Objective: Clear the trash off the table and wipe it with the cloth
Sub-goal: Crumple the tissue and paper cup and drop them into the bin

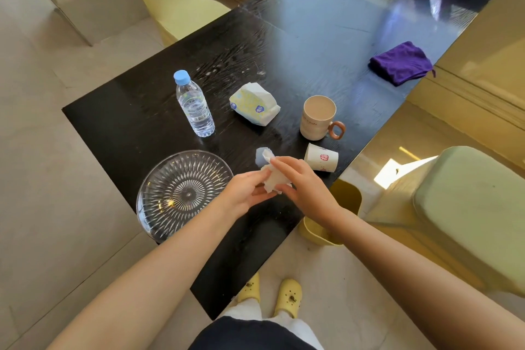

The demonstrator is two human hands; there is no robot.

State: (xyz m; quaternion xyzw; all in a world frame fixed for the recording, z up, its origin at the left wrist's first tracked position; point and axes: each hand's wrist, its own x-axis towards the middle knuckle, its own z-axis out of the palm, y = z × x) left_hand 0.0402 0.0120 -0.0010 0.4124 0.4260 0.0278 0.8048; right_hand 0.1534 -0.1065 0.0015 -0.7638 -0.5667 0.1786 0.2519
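White crumpled tissue [272, 179] sits clamped between your left hand [245, 193] and right hand [302, 183], above the table [119, 119] edge: trash-clearing step. Next, carry it right to the yellow bin [321, 233]; purple cloth [400, 62] waits far across.

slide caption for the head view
Both hands gather crumpled tissue over a black table; purple cloth lies unused.

A crumpled white tissue [274, 179] is sitting bunched up between both hands, just over the near edge of the black table [127, 122]. The paper cup [321, 160] is lying tipped on its side nearby, and the purple cloth [401, 62] is sitting folded way off by the far right edge.
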